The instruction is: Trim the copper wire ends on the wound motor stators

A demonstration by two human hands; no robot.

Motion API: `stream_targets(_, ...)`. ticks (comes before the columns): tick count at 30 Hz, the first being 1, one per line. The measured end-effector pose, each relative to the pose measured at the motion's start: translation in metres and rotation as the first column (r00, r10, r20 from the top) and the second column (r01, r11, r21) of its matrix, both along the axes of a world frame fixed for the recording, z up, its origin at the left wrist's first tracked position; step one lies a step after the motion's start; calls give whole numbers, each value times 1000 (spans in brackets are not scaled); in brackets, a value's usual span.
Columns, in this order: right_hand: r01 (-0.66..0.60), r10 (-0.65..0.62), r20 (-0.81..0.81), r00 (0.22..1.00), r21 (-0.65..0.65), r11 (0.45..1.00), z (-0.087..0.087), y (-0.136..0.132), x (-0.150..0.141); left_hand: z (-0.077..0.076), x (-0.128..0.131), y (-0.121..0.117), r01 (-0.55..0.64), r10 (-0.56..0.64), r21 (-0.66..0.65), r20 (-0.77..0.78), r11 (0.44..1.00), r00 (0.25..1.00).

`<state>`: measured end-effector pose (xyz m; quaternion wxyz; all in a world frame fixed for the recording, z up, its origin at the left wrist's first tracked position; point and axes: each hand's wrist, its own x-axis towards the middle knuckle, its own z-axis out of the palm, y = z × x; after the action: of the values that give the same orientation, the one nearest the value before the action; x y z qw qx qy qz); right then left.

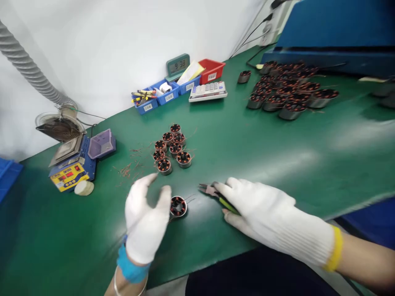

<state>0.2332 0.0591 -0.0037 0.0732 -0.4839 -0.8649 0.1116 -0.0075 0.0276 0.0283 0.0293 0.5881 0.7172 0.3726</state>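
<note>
My left hand (146,218), in a white glove, is open with thumb and fingers spread. Just right of its thumb, a motor stator (178,206) with copper windings rests on the green table; thin wire ends stick out from it. My gloved right hand (259,207) is closed round the green handle of a pair of wire cutters (211,190), whose jaws point left toward the stator. Beyond my left hand stands a group of several similar stators (175,149), with loose copper wire clippings (126,169) on their left.
A larger cluster of stators (286,91) stands at the back right before a blue machine (333,33). Along the wall are blue bins (168,96), a red bin (212,70), a clock (178,65) and a calculator (208,91). A purple tray (101,144) and a yellow-fronted device (69,177) stand left.
</note>
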Motion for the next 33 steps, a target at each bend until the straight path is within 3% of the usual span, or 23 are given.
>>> stream_targets(3,-119,117,26,993,106,987,10,7,-27,-2,-16,6,-67,63,23,142,997,988)
stream_targets(6,-367,375,-39,926,132,921,16,14,-71,-14,-27,16,-89,72,65,218,994,973)
stream_targets(8,-431,432,6,902,73,899,15,15,-94,-22,-32,22,-97,68,94,269,991,961)
stream_targets(10,-406,407,-20,913,53,912,15,16,-101,-26,-36,27,-107,75,88,309,990,948)
stream_targets(13,-189,197,-109,974,72,979,15,29,-66,-26,-36,27,-101,69,70,358,992,931)
stream_targets(15,118,-107,-123,987,86,989,16,50,-19,-25,-30,24,-76,47,65,366,995,929)
stream_targets(18,434,-429,-67,901,116,893,19,87,58,-24,-15,17,-7,-4,31,336,1000,942)
stream_targets(21,571,-574,-57,817,219,791,22,110,105,-24,-2,11,60,-55,-10,288,998,956)
stream_targets(23,551,-555,-79,828,292,781,20,117,111,-27,1,11,87,-82,-10,233,996,969)
stream_targets(25,460,-457,-89,885,316,830,14,124,101,-33,0,14,102,-103,18,162,995,981)
stream_targets(30,255,-236,-108,966,216,943,-12,149,59,-53,-16,36,32,-20,135,-87,990,996)
stream_targets(33,109,-94,-114,989,131,985,-16,143,44,-61,-20,51,-27,60,150,-221,988,973)
